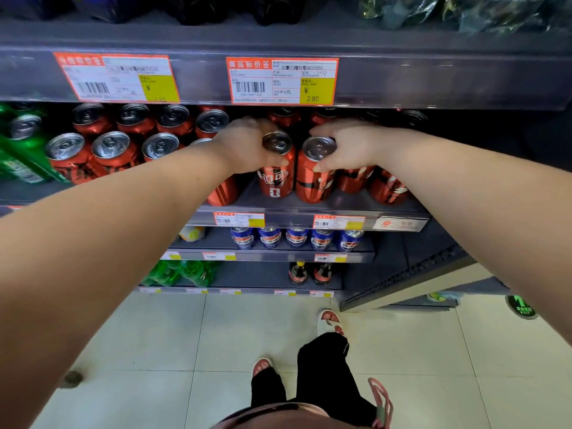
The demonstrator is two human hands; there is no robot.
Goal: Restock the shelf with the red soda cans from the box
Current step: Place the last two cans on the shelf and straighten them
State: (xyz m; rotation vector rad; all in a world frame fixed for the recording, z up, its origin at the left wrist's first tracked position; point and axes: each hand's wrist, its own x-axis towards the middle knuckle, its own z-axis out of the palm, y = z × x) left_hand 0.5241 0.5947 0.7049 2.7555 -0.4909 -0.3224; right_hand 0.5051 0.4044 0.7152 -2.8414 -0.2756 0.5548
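Both hands in on the middle shelf, side by side. Left hand (244,147) clamped round a red aluminium soda can with white Chinese lettering (276,168), fingers over the far side, thumb across the front. Right hand (346,147) clamped on a second red can with a black band (314,174), fingertips hooked over the silver lid, thumb pressed on the front. Two held cans upright, standing on the dark grey metal shelf (340,203) near its front lip, just beside each other, perhaps touching.

Under the left wrist, one more red can (223,191), half hidden. Right of the right hand, two further red cans (387,187) at the shelf front. Left of the left hand, two rows of red cans with silver tops (111,147), about eight lids countable. Behind the hands, more red cans in shadow, number unclear. Far left, green cans (23,128) and green packaging.

Above the grip, two orange-bordered price tags on the upper shelf rail; the nearer tag (281,81) reads "商品标价签", "¥ 2.80", "1*12", with a barcode. Second tag (116,77) too blurred to read beyond "¥".

Below the grip, five blue cans (295,238) in a row, brand unreadable. Lower still, two dark bottles with red labels (311,273) and green bottles (182,273). Box not in view.
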